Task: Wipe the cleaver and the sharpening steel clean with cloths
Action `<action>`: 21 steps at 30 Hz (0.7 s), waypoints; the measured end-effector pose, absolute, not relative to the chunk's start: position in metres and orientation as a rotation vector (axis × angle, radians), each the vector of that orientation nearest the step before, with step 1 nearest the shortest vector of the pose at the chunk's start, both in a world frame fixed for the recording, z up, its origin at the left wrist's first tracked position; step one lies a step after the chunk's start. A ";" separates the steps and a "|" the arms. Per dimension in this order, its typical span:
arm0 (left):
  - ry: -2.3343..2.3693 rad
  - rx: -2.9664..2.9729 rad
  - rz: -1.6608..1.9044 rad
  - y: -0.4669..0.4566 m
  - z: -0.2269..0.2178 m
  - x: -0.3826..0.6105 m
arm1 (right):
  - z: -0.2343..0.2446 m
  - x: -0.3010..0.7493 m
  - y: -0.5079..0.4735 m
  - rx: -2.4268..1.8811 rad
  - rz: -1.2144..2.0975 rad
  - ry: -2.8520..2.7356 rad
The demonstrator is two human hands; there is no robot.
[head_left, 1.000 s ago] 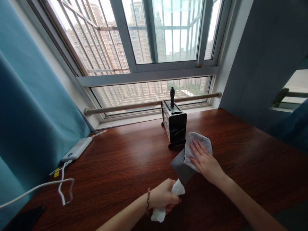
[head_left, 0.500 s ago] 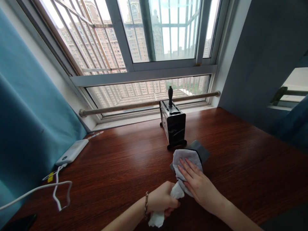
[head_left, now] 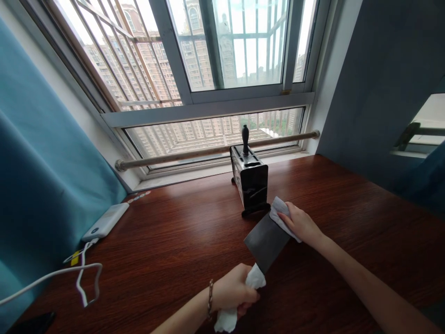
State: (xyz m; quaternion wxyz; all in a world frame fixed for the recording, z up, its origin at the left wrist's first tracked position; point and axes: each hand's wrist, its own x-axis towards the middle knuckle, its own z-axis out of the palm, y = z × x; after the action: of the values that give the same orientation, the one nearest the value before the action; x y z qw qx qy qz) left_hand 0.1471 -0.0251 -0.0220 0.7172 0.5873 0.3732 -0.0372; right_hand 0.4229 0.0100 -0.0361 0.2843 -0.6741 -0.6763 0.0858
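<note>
My left hand (head_left: 236, 290), with a bracelet at the wrist, is closed round the handle of a cleaver. White tissue (head_left: 256, 277) wraps that handle and pokes out on both sides of the fist. The broad grey blade of the cleaver (head_left: 267, 241) points away to the upper right over the table. At the blade's far end, my right hand (head_left: 301, 223) grips a folded pale grey cloth (head_left: 280, 211), which lies over the blade's edge. The right fingertips are partly hidden in the cloth.
A black knife block (head_left: 255, 185) with one dark handle upright in it stands just beyond the blade. To the left lie a white power bank (head_left: 106, 221) with a white cable (head_left: 81, 278). A blue curtain (head_left: 52, 162) borders the wooden table (head_left: 167, 241).
My right hand has slid with the cloth from the middle of the blade to its far end, uncovering most of the blade. The cloth is now folded smaller. My left hand stays put.
</note>
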 end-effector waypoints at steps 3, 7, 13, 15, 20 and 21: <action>0.831 1.286 -0.115 -0.023 -0.021 0.148 | -0.040 0.438 0.018 -1.744 0.457 -1.697; 0.801 1.245 -0.174 -0.020 -0.021 0.151 | -0.042 0.459 0.021 -1.644 0.588 -1.687; 0.735 1.219 -0.174 -0.016 -0.023 0.152 | -0.025 0.464 0.014 -1.582 0.621 -1.682; 0.714 1.222 -0.161 -0.017 -0.024 0.151 | -0.022 0.463 0.013 -1.572 0.632 -1.668; 0.691 1.250 -0.108 -0.022 -0.023 0.147 | -0.022 0.482 0.014 -1.535 0.630 -1.308; 0.690 1.254 -0.092 -0.023 -0.022 0.146 | -0.022 0.490 0.012 -1.494 0.640 -1.129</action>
State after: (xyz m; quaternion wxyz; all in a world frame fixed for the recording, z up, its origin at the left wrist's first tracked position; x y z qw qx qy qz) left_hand 0.1464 -0.0230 -0.0225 0.7536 0.5746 0.3163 -0.0424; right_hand 0.4902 0.0121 -0.0216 0.5492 -0.6308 -0.4769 0.2704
